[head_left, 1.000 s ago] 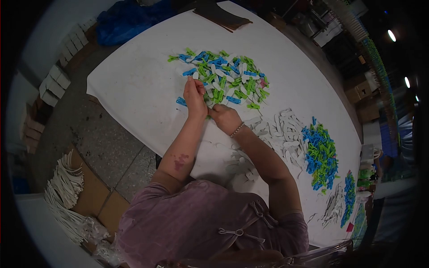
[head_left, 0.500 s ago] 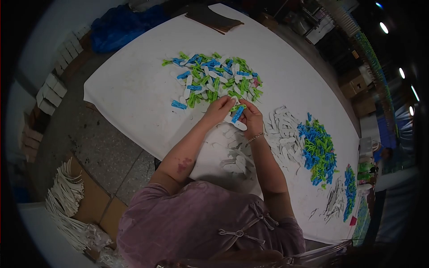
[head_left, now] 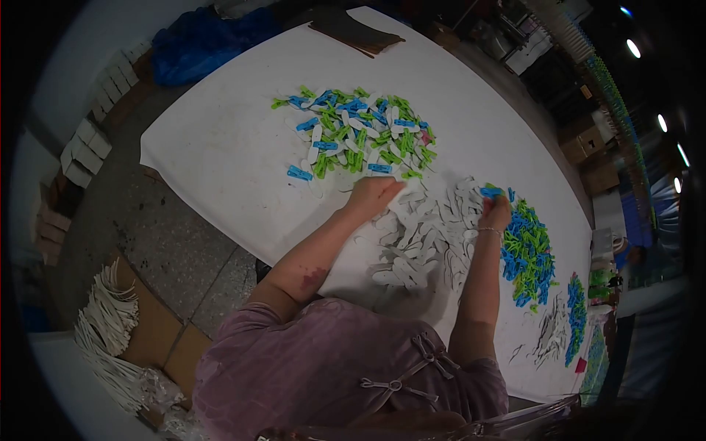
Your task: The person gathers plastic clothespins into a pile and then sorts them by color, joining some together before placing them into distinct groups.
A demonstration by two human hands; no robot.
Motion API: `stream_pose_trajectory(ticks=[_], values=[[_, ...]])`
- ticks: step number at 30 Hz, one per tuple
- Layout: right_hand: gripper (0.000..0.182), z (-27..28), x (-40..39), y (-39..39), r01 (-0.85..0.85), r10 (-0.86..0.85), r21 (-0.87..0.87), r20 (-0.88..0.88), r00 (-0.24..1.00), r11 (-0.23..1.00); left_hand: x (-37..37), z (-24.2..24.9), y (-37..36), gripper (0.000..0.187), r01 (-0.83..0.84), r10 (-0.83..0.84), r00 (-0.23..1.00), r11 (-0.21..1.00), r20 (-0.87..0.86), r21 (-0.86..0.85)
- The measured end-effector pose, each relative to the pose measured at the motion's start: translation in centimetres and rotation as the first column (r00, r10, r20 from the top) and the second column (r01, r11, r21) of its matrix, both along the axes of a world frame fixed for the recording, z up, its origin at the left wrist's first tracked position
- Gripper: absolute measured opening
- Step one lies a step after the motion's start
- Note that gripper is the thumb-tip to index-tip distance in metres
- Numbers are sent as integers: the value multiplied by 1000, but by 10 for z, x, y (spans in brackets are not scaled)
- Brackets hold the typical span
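My left hand point(head_left: 373, 197) is over the table at the lower edge of a pile of blue and green clips with white pieces point(head_left: 353, 132). Its fingers are pressed together near white pieces, and whatever they may hold is too small to name. Out to the right, my right hand point(head_left: 496, 213) is closed on blue and green clips point(head_left: 492, 191), beside the heap of loose blue and green clips point(head_left: 526, 253). Between and below my hands lies a spread of loose white pieces point(head_left: 412, 250).
The white table point(head_left: 213, 147) carries dark flat sheets point(head_left: 357, 35) at its far edge. Farther right are thin strips point(head_left: 550, 334) and another clip heap point(head_left: 576, 316). A blue bag point(head_left: 209, 44) and white bundles point(head_left: 110, 312) lie beyond the left side.
My hands have moved apart. The right one has gone right to the loose clip heap and now holds clips; the clip and white piece held between both hands have been let go.
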State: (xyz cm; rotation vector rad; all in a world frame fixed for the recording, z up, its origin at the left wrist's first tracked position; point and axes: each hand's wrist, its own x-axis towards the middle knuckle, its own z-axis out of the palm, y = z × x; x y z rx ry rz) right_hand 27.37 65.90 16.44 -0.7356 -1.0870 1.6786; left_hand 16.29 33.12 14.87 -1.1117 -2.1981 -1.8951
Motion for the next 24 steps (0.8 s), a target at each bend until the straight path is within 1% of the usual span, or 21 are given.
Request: stream_pose_trajectory(ticks=[1,2,3,4,5,6,7,8,9,10,11,12,13,14,15,16,17,18,20,23,24], values=[[19,4,21,35,73,-72,13,-31,997,997,3,0,3,38,120,-130,985,989,-115,-88],[21,7,37,55,146,-145,21,-62,988,989,4,-2,7,39,193,-220,960,968,-172,-160],[22,17,49,57,268,-269,-30,-57,961,963,2,-3,7,39,190,-217,962,969,-168,-159],[23,27,57,57,387,-392,-81,-46,919,918,-2,-2,8,35,213,-226,944,974,-239,-79],[23,28,60,54,388,-392,-81,-43,919,918,-6,-1,10,32,241,-230,923,971,-308,-1],[24,27,62,49,378,-378,-22,-15,926,926,-10,0,8,32,243,-232,923,970,-307,-2],[26,25,62,42,365,-366,34,13,931,930,-16,0,2,26,68,-60,972,997,-229,29],[25,19,53,33,235,-245,131,67,967,963,-23,1,-4,20,-111,116,982,993,-147,44],[25,12,38,17,95,-125,216,133,983,972,-30,1,-10,13,-233,236,963,972,-128,41],[23,12,22,-9,-100,22,293,261,965,951,-37,1,-15,8,-353,355,928,935,-111,36],[21,13,3,-39,-299,154,340,394,906,892,-42,1,-19,8,-352,353,929,935,-113,33],[18,7,-17,-65,-499,289,438,462,838,748,-46,1,-23,8,-432,435,900,897,-13,92],[19,13,-35,-106,-601,221,520,616,756,607,-49,1,-26,9,-515,507,857,845,91,143],[21,6,-53,-135,-598,107,718,604,790,356,-52,-1,-28,9,-520,513,854,842,86,143],[24,14,-66,-167,-675,142,716,660,738,177,-57,-6,-29,10,-563,549,826,794,126,229],[25,19,-77,-193,-659,110,752,655,748,7,-60,-9,-29,11,-601,580,797,736,169,312],[26,21,-89,-213,-628,79,761,645,760,-164,-62,-11,-30,11,-604,585,794,733,164,314],[26,16,-103,-228,-623,84,764,641,763,-168,-63,-12,-30,11,-609,591,790,719,165,335],[26,2,-127,-241,-721,-184,607,708,682,-334,-66,-14,-30,11,-614,600,783,703,165,358],[25,-2,-144,-236,-732,-122,579,748,652,-360,-67,-13,-29,13,-592,583,799,717,149,368],[25,-2,-146,-230,-731,-120,580,748,653,-360,-66,-12,-30,15,-586,562,809,747,172,314]])
